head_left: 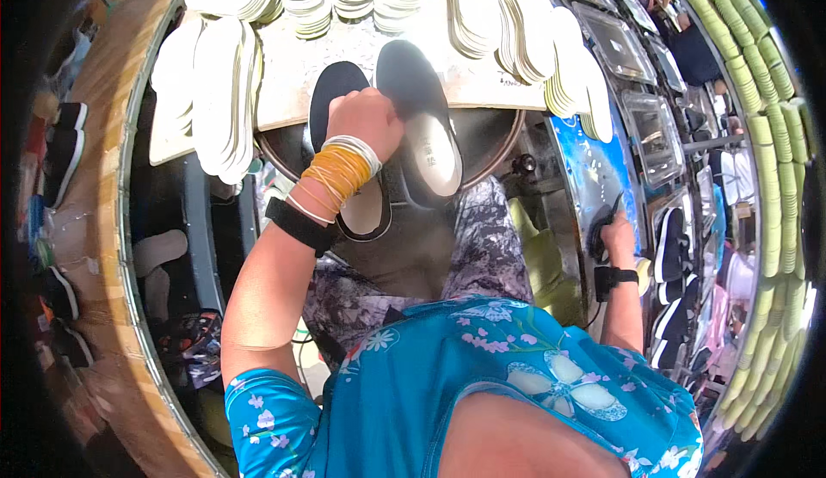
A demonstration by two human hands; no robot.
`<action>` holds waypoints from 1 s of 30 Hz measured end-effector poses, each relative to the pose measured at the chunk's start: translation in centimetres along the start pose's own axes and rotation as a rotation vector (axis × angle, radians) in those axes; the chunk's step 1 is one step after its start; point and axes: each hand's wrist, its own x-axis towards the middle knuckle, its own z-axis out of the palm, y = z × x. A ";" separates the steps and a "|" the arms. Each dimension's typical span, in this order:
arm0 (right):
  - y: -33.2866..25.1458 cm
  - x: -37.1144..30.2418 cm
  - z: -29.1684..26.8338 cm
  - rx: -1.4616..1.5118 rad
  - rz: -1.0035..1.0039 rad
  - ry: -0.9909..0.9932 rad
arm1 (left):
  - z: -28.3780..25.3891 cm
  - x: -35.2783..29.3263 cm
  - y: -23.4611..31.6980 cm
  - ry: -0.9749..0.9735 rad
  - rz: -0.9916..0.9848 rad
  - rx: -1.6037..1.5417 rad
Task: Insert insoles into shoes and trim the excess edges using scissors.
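Two black slip-on shoes with pale insoles lie side by side before me, toes pointing away: the left shoe [335, 85] and the right shoe [408, 71]. My left hand [366, 123] is closed over the middle of the left shoe and hides part of it. Yellow and white elastic bands [338, 173] circle that wrist, above a black wristband. Far to the right, my right hand [618, 239] reaches onto a blue surface [594, 164]. Its fingers are closed around a dark object [600, 230] whose kind I cannot make out.
Stacks of white insoles [225, 91] line the far board [288, 112] on both sides and along the back. Clear plastic boxes [651, 134] stand to the right, near more black shoes [669, 241]. Green rolls [768, 194] are piled beyond. A wooden panel [99, 211] borders the left.
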 end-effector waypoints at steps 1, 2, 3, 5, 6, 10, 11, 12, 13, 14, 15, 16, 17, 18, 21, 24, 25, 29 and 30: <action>-0.1 -1.2 -1.0 -0.006 -0.031 0.012 | -0.2 0.0 0.0 -0.038 -0.015 -0.107; 2.3 0.8 1.9 -0.037 0.007 0.001 | -0.4 0.0 -0.1 -0.078 -0.032 -0.213; 4.6 2.4 4.5 -0.065 0.052 -0.011 | -0.2 -0.1 -0.4 -0.089 -0.009 -0.197; 1.7 1.1 2.8 -0.027 0.044 -0.030 | 0.6 -1.5 -2.8 0.125 0.153 -0.488; 0.7 0.5 2.1 -0.012 0.049 -0.021 | 0.5 -2.0 -3.1 0.124 0.128 -0.485; 5.1 3.5 4.9 0.276 -0.008 0.252 | 0.2 -2.2 -2.4 0.108 0.111 -0.536; 5.5 3.6 4.8 0.708 0.045 0.014 | 0.3 -2.3 -2.2 0.103 0.059 -0.501; 5.0 3.3 3.7 1.133 0.095 -0.236 | 0.3 -2.2 -1.9 0.099 0.003 -0.465; 4.0 2.5 2.7 1.135 0.099 -0.242 | 0.2 -2.1 -1.7 0.093 0.003 -0.461; 2.4 1.2 1.4 1.420 0.027 -0.366 | 0.0 -2.2 -1.8 0.084 0.010 -0.389; 1.0 -0.4 0.0 1.704 -0.040 -0.481 | 0.2 -2.1 -1.8 0.068 0.025 -0.326; -0.7 -1.5 -1.7 1.838 -0.099 -0.613 | -0.1 -2.0 -1.8 0.018 -0.011 -0.362; -2.7 -2.3 -3.4 1.968 -0.166 -0.750 | -0.3 -2.1 -1.7 0.009 -0.007 -0.360; -4.3 -2.9 -4.8 1.997 -0.267 -0.927 | -0.4 -2.1 -1.5 0.005 0.030 -0.317; -9.3 -5.0 -7.2 1.765 -0.702 -0.885 | -1.7 -2.5 -0.2 -0.021 0.078 -0.226; -13.8 -7.1 -10.4 1.531 -0.784 -1.079 | -1.6 -2.7 0.6 0.083 0.184 0.032; -14.9 -7.6 -11.4 1.422 -0.758 -1.139 | -1.5 -2.5 0.9 0.083 0.178 0.028; -18.3 -9.6 -13.3 1.243 -0.752 -1.205 | -0.6 -1.7 0.4 0.196 0.424 0.188; -18.8 -9.5 -13.1 1.229 -0.732 -1.239 | -0.8 -1.5 0.6 0.167 0.472 0.275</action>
